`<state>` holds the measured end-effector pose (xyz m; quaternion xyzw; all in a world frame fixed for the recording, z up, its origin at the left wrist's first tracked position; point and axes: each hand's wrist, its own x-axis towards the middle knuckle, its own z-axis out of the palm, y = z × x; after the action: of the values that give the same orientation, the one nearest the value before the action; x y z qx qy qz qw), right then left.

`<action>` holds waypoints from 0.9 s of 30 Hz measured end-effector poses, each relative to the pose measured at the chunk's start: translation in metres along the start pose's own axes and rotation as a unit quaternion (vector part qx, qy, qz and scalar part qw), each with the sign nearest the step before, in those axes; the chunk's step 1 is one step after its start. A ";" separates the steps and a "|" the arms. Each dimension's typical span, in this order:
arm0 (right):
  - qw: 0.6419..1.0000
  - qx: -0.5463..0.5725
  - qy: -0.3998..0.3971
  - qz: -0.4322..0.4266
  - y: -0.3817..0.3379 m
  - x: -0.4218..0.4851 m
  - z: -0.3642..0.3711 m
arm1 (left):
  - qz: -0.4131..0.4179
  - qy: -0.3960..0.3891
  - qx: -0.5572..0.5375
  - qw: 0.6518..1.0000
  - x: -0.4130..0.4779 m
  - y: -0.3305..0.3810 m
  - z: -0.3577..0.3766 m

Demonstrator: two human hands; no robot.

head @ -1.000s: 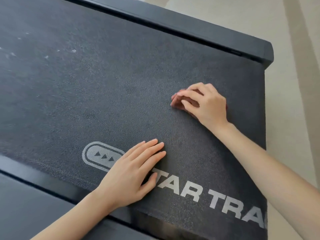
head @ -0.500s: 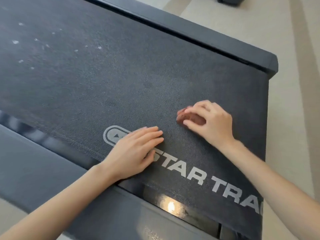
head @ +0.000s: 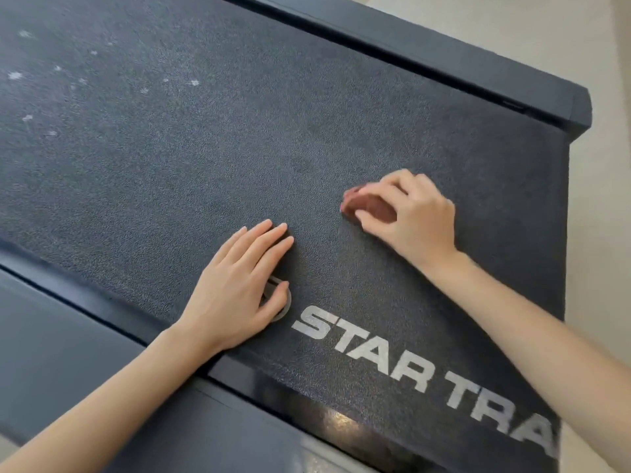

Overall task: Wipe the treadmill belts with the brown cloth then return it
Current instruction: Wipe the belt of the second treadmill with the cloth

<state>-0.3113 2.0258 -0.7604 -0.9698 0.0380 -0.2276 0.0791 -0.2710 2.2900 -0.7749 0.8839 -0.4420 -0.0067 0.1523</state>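
The right hand (head: 415, 216) curls over the bunched brown cloth (head: 368, 206), gripping it against the treadmill belt (head: 205, 148), a little nearer the left hand than half a second ago. The left hand (head: 239, 288) lies flat and open on the belt, now covering most of the oval logo (head: 281, 302) beside the white lettering (head: 409, 363). Pale specks (head: 194, 82) dot the belt's far left part. The dark side rail (head: 444, 63) borders the far edge, with beige floor (head: 607, 233) beyond.
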 end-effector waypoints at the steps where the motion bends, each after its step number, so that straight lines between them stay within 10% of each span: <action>1: 1.000 -0.009 0.002 0.015 0.009 0.021 0.009 | -0.001 0.003 -0.002 1.000 0.000 0.000 0.000; 9: 0.993 -0.054 -0.022 0.106 0.023 0.076 0.031 | -0.005 0.007 0.003 1.000 -0.001 0.006 -0.006; 20: 0.993 0.081 -0.022 -0.083 -0.084 -0.159 -0.062 | -0.007 -0.008 0.024 1.000 -0.001 0.008 -0.003; 27: 0.992 0.065 -0.039 -0.099 -0.064 -0.063 -0.026 | -0.013 -0.005 0.013 1.000 -0.003 0.007 -0.004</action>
<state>-0.3769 2.0924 -0.7536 -0.9697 -0.0767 -0.1982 0.1207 -0.2774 2.2891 -0.7695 0.8912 -0.4318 -0.0077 0.1385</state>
